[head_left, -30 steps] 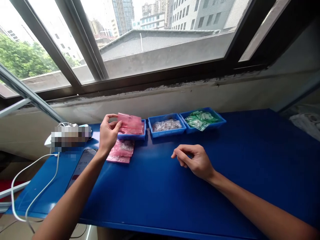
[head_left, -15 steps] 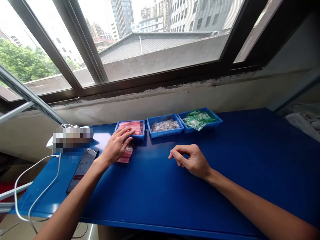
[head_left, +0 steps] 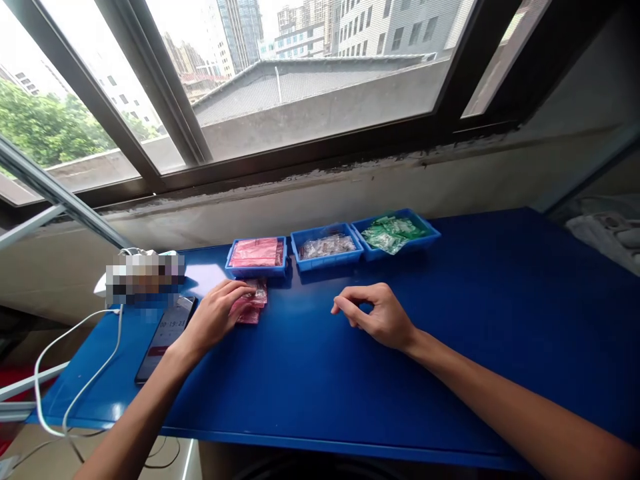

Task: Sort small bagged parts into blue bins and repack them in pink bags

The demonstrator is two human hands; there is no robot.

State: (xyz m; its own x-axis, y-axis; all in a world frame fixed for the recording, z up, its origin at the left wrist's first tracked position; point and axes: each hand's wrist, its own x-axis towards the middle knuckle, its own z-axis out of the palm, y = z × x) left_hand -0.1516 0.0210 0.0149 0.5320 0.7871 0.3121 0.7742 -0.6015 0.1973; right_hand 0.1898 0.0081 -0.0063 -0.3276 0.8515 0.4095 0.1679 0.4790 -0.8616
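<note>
My left hand (head_left: 225,308) is over a small pile of pink plastic bags (head_left: 255,301) lying on the blue table, its thumb and fingers apart around the nearer bags. Whether the fingertips press on them I cannot tell. Just behind is a blue tray (head_left: 256,271) with flat pink bags (head_left: 256,253) in it. My right hand (head_left: 376,313) hovers or rests over the middle of the table, thumb and index finger closed in a loop, nothing visible in it.
A second blue tray (head_left: 327,262) holds clear bags (head_left: 329,246); touching it, a third tray (head_left: 430,241) holds green bags (head_left: 393,232). A phone (head_left: 167,337) lies left of my left forearm, near white cables (head_left: 120,340). Behind the table (head_left: 320,387) are a wall and window.
My left hand has moved back from the pink bags in the left tray and down to the pink pile in front of it. The right hand keeps its pose.
</note>
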